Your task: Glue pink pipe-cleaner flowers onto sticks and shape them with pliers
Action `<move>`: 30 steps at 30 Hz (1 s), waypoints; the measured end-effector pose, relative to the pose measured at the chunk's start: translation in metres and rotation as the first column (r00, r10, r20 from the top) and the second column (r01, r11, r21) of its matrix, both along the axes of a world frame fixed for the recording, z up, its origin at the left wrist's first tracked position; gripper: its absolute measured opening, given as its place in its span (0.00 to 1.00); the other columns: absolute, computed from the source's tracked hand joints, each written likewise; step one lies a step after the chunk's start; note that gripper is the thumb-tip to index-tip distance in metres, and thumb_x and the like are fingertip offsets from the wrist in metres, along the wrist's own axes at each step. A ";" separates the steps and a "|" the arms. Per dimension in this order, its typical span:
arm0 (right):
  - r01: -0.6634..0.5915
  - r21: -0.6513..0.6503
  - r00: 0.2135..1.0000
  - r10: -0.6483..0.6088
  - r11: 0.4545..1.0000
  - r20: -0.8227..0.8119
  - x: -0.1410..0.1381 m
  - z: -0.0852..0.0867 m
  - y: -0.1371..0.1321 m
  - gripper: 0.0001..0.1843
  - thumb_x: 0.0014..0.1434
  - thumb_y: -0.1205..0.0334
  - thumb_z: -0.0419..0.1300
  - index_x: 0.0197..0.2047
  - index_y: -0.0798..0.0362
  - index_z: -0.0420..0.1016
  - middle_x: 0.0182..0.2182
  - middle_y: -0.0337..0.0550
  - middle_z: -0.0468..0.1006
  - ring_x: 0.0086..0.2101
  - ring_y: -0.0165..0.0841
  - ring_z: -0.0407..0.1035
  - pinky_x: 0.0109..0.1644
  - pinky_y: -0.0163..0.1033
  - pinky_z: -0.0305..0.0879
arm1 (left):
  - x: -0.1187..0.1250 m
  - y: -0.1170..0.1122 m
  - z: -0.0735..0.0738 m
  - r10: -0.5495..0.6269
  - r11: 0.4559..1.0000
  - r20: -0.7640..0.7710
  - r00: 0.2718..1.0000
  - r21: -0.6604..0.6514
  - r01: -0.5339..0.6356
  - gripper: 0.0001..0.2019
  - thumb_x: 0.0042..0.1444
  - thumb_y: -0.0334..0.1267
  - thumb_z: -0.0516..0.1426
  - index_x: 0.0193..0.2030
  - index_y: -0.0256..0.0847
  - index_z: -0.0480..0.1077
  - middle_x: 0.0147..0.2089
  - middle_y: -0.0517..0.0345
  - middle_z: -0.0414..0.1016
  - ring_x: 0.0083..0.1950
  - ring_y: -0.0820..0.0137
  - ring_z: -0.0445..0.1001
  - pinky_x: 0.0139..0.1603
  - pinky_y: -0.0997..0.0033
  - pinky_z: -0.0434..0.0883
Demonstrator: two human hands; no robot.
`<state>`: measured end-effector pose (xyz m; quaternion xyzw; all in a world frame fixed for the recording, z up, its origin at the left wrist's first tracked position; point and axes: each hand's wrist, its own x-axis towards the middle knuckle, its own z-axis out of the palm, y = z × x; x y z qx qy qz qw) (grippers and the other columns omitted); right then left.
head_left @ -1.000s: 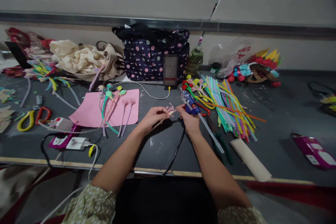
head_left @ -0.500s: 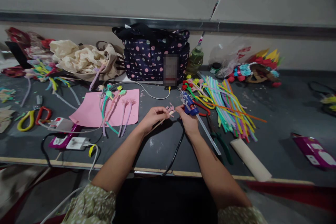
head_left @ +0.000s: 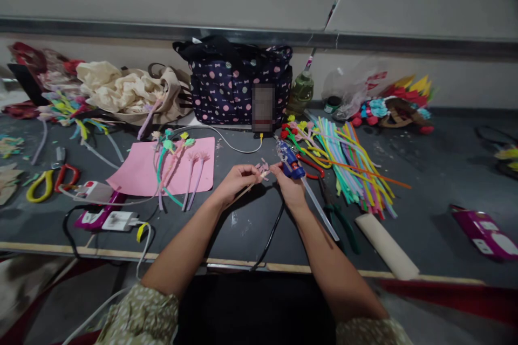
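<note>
My left hand [head_left: 242, 179] is closed in a pinch around a pipe-cleaner flower with small pink petals [head_left: 263, 166]. Its thin stem [head_left: 239, 194] slants down under the palm. My right hand [head_left: 290, 186] grips a blue glue gun [head_left: 292, 160], whose nozzle end points away from me, with pale bits stuck to it. A clear glue stick [head_left: 320, 207] trails from the gun's back toward my right forearm. The thumb and forefinger of that hand reach up to the flower's petals; whether they pinch one is too small to tell.
Left lies pink paper [head_left: 137, 164] with pipe-cleaner flowers [head_left: 198, 159], beside scissors [head_left: 40, 186] and plugged chargers [head_left: 119, 221]. Right are loose pipe cleaners [head_left: 343, 156], green-handled pliers [head_left: 343, 221] and a beige roll [head_left: 386, 245]. Behind stand a dotted bag [head_left: 226, 86] and a phone [head_left: 264, 105].
The glue gun has tilted slightly in my right hand, its glue stick swinging a little to the left. My left hand and the flower stay in nearly the same place.
</note>
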<state>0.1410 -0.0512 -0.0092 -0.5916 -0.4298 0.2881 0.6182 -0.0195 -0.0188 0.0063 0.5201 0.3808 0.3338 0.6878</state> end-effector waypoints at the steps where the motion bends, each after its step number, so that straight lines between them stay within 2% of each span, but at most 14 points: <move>1: 0.004 0.009 1.000 -0.004 1.000 -0.001 0.000 0.001 0.000 0.16 0.48 0.49 0.68 0.30 0.52 0.72 0.27 0.37 0.75 0.28 0.32 0.70 0.38 0.40 0.67 | 0.000 0.000 0.000 -0.003 1.000 0.002 1.000 0.004 0.003 0.10 0.41 0.39 0.66 0.27 0.35 0.73 0.24 0.62 0.70 0.25 0.78 0.63 0.29 0.76 0.60; 9: 0.043 0.020 0.999 -0.043 0.999 0.016 0.000 0.001 0.000 0.17 0.48 0.48 0.68 0.30 0.52 0.72 0.27 0.37 0.75 0.28 0.33 0.69 0.39 0.41 0.67 | 0.000 0.001 -0.003 -0.007 1.000 -0.005 1.000 0.018 0.007 0.10 0.42 0.39 0.66 0.27 0.35 0.74 0.24 0.62 0.70 0.24 0.78 0.63 0.29 0.77 0.60; 30: 0.025 0.056 0.999 -0.028 0.998 0.043 0.000 -0.002 0.001 0.15 0.48 0.50 0.68 0.30 0.51 0.72 0.26 0.37 0.75 0.27 0.32 0.68 0.37 0.39 0.67 | 0.000 0.000 -0.002 -0.010 1.000 -0.018 1.000 0.017 0.010 0.11 0.41 0.40 0.66 0.27 0.35 0.73 0.25 0.62 0.70 0.24 0.77 0.64 0.29 0.76 0.59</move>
